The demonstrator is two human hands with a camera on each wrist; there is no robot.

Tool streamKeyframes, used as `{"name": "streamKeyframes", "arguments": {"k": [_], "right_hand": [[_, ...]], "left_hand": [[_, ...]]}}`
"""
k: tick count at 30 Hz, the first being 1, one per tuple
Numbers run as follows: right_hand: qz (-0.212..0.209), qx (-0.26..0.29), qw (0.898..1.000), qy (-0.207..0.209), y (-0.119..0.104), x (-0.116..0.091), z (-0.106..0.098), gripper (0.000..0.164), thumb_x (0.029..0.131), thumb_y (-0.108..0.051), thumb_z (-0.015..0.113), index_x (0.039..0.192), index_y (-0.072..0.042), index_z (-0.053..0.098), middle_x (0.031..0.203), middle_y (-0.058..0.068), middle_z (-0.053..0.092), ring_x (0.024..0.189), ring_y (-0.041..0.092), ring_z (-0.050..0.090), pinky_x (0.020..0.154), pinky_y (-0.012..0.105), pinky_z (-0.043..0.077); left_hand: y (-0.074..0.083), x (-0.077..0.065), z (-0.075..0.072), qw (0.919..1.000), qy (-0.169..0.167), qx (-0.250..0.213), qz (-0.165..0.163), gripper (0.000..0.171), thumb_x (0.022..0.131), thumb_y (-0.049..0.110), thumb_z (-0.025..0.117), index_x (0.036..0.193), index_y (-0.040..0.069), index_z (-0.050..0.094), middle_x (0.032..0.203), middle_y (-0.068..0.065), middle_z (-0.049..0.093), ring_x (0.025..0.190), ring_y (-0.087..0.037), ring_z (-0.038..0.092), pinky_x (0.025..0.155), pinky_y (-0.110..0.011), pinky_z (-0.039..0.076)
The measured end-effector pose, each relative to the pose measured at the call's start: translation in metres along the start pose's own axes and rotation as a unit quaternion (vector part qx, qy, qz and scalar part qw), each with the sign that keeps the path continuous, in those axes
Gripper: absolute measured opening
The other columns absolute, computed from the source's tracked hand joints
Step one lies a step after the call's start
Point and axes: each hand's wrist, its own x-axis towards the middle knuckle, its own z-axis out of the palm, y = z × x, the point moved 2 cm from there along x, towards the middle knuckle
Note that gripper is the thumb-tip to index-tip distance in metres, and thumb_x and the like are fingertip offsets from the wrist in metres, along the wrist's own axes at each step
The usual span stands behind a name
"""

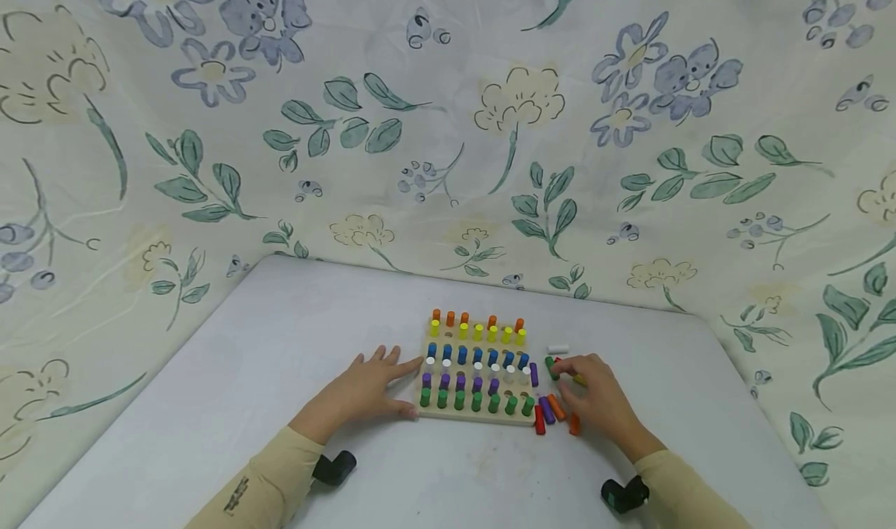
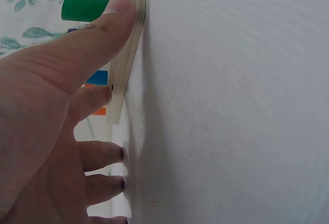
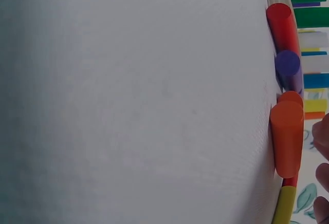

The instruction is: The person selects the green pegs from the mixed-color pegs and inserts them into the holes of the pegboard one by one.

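A wooden pegboard (image 1: pixel 476 415) lies on the table, carrying rows of orange, yellow, blue, white, purple and green pegs. At its left edge my left hand (image 1: pixel 364 389) rests with fingers spread. In the left wrist view the thumb (image 2: pixel 121 8) presses on the board's side beside the green pegs. To the right of the board my right hand (image 1: pixel 593 393) reaches over loose pegs, bent fingertips right at a green peg (image 1: pixel 550 367); I cannot tell whether they pinch it. The right wrist view catches only fingertips (image 3: pixel 321 131) at its edge.
Loose pegs lie around the right hand: white (image 1: pixel 558 349), purple (image 1: pixel 534 374), yellow (image 1: pixel 579 379), orange (image 1: pixel 575 424) and red (image 1: pixel 539 420) among them. Black wrist devices (image 1: pixel 336 467) sit at both sleeves. A floral cloth (image 1: pixel 448 124) hangs behind the white table (image 1: pixel 476 482).
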Motion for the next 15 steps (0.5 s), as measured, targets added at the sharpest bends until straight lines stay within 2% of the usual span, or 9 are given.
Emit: {"name": "streamKeyframes", "arguments": {"k": [7,15], "right_hand": [[0.009,-0.018,1.0,-0.011,0.0,0.0047,0.0005,0.037,0.091,-0.01,0.076,0.127,-0.013,0.07,0.12,0.002,0.069,0.113,0.023,0.056,0.099,0.05,0.052],[0.019,-0.027,0.999,-0.03,0.0009,0.0093,0.001,0.043,0.092,-0.013,0.076,0.134,-0.013,0.066,0.126,0.004,0.067,0.115,0.026,0.056,0.1,0.051,0.052]], "left_hand": [[0.0003,-0.0001,-0.0002,1.0,0.0,-0.001,0.001,0.088,0.078,0.057,0.081,0.153,0.023,0.049,0.159,-0.026,0.034,0.15,-0.049,0.021,0.118,-0.07,0.016],[-0.0015,0.0015,0.0015,1.0,0.001,0.002,0.004,0.088,0.079,0.057,0.081,0.153,0.024,0.048,0.16,-0.026,0.033,0.15,-0.049,0.022,0.118,-0.07,0.016]]}}
